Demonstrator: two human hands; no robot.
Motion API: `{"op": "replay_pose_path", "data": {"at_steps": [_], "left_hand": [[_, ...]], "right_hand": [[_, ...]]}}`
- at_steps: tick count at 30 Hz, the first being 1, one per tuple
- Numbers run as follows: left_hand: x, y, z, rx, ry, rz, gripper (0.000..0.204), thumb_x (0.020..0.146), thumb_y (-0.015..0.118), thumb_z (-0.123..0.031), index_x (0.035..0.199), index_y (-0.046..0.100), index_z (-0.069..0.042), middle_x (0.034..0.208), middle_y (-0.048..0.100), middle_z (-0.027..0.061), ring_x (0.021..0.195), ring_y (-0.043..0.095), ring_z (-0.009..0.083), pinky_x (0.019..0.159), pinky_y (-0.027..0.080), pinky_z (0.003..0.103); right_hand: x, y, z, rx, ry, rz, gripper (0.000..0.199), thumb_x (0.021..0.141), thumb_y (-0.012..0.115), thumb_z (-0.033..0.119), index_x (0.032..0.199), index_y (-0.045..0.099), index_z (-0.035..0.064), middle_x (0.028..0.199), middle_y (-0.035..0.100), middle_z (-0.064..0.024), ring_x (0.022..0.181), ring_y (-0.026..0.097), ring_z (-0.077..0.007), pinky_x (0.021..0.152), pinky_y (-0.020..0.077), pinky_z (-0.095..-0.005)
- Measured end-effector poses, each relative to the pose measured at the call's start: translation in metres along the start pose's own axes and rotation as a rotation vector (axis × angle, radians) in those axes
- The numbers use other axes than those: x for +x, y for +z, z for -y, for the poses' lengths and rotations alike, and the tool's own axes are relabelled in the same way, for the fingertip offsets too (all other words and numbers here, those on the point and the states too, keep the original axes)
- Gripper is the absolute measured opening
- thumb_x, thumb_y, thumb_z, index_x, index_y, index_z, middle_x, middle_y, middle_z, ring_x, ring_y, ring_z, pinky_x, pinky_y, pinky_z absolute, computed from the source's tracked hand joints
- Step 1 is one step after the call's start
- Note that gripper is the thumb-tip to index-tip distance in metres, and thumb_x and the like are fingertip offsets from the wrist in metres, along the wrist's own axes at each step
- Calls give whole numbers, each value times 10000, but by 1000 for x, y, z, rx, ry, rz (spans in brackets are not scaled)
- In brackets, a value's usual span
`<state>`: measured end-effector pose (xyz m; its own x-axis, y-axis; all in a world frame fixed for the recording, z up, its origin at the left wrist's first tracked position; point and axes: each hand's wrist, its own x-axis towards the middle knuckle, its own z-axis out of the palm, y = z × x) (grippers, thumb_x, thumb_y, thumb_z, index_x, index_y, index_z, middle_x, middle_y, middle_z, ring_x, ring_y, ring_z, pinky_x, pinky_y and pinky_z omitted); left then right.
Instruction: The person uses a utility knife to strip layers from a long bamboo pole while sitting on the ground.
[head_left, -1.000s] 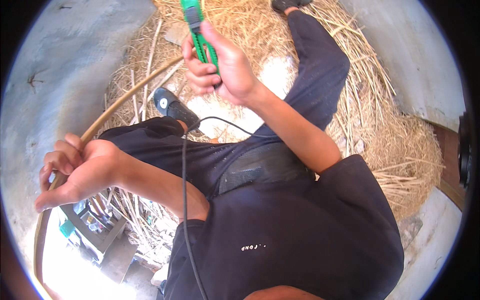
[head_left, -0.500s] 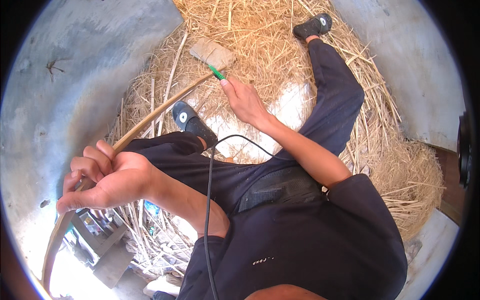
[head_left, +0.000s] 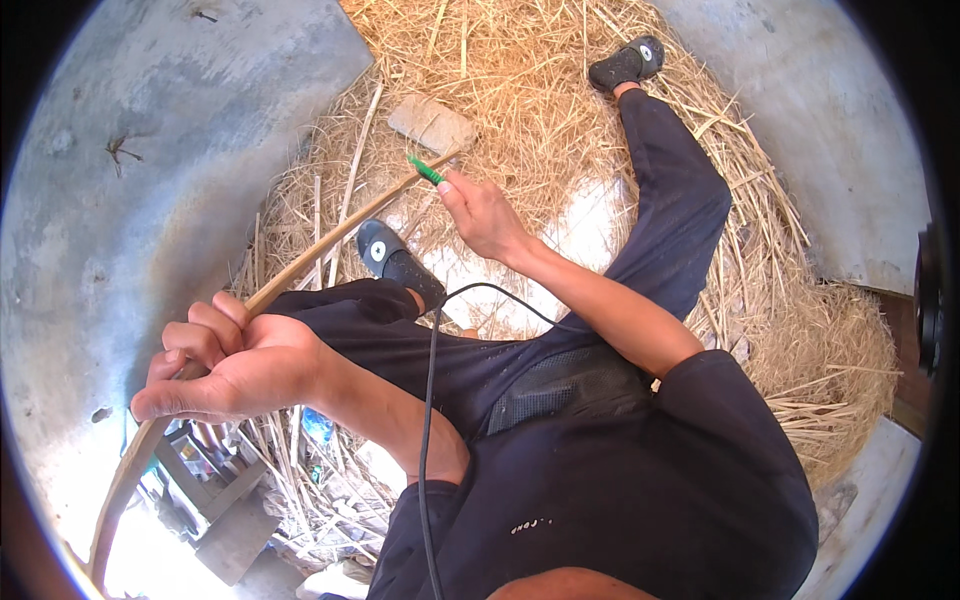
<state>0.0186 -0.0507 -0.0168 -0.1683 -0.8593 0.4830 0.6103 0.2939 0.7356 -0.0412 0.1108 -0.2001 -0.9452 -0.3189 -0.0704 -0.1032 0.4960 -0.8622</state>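
A long, thin strip of pale wood or bamboo [head_left: 335, 237] runs slantwise from the lower left up toward the straw. My left hand [head_left: 245, 365] is closed around it near its lower stretch, fingers curled over the top and thumb underneath. My right hand [head_left: 487, 218] grips a bright green tool [head_left: 426, 171], which lies against the strip close to its far end. Whether the tool carries a blade cannot be made out. Just beyond that end, a flat greyish-tan block [head_left: 432, 123] rests on the straw.
Straw and shavings [head_left: 540, 110] cover the ground around my spread legs. Grey curved-looking walls [head_left: 190, 130] rise on both sides. A dark cable [head_left: 428, 430] crosses my lap. At the lower left stands a wooden frame [head_left: 215, 490] amid clutter.
My right hand and the green tool have drawn back slightly along the strip, so its far tip now shows past the tool. My left hand keeps its hold; the whole view has shifted a little.
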Motion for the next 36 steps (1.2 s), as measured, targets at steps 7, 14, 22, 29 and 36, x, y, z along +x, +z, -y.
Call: {"op": "replay_pose_path", "data": {"at_steps": [7, 14, 22, 29, 36], "left_hand": [[-2, 4, -3, 11, 0, 16, 491, 935, 398, -587, 700, 328, -162, 548, 142, -54, 468, 101, 73, 436, 87, 243], [-2, 5, -1, 9, 8, -1, 493, 931, 391, -599, 707, 354, -160, 548, 140, -56, 470, 106, 73, 439, 93, 241], [0, 1, 0, 26, -3, -67, 472, 948, 380, -573, 729, 333, -158, 551, 153, -53, 477, 114, 79, 451, 100, 249], [1, -1, -1, 45, 47, -139, 432, 967, 445, -479, 743, 315, -134, 574, 227, -40, 481, 184, 94, 458, 162, 273], [4, -3, 2, 84, 40, -213, 381, 972, 459, -435, 788, 341, -124, 606, 235, -22, 505, 211, 108, 491, 216, 279]], "right_hand": [[14, 7, -46, -97, 153, 42, 423, 978, 315, 283, 793, 544, -21, 690, 584, -231, 665, 608, -355, 631, 465, -486], [-1, 9, -16, -216, 92, 136, 359, 976, 342, 212, 782, 536, -21, 659, 584, -214, 586, 591, -319, 543, 463, -449], [13, 1, -38, -59, 14, -94, 355, 976, 369, 221, 796, 539, -33, 548, 543, -191, 454, 518, -337, 501, 439, -448], [15, 42, -104, -234, 246, 75, 493, 989, 306, 313, 769, 550, -54, 611, 555, -243, 518, 543, -390, 568, 465, -473], [6, 34, -79, -90, 270, 72, 567, 978, 319, 366, 696, 551, -68, 642, 547, -303, 619, 562, -445, 695, 445, -519]]}}
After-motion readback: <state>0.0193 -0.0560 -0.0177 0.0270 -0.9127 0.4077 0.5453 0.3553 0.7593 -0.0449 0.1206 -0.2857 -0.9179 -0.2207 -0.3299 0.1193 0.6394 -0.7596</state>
